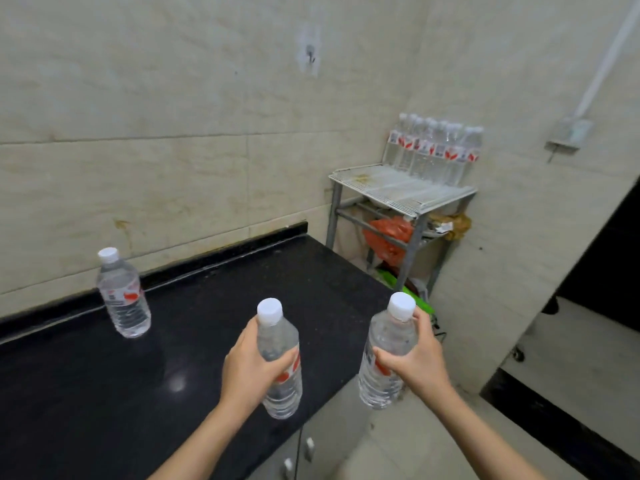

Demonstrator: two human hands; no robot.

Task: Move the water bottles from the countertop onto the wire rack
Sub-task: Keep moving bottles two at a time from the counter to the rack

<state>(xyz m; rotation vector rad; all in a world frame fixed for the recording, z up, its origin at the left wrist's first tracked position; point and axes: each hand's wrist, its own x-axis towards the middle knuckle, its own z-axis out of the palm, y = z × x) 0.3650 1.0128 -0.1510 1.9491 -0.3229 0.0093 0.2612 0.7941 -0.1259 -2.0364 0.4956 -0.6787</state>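
Note:
My left hand [250,365] grips a clear water bottle [280,393] with a white cap and red label, held upright above the front part of the black countertop [86,393]. My right hand [420,358] grips a second such bottle [382,344], held past the counter's right edge, over the floor. A third bottle [123,294] stands alone at the back left of the countertop near the wall. The wire rack [398,192] stands in the far corner, with several bottles [436,150] lined up along the back of its top shelf.
The rack's lower shelves hold an orange bag [389,235], a yellowish bag [457,225] and green items [389,277]. Cabinet doors with knobs [298,452] sit under the counter. A dark doorway [602,268] opens at right. A wall hook [310,53] hangs above.

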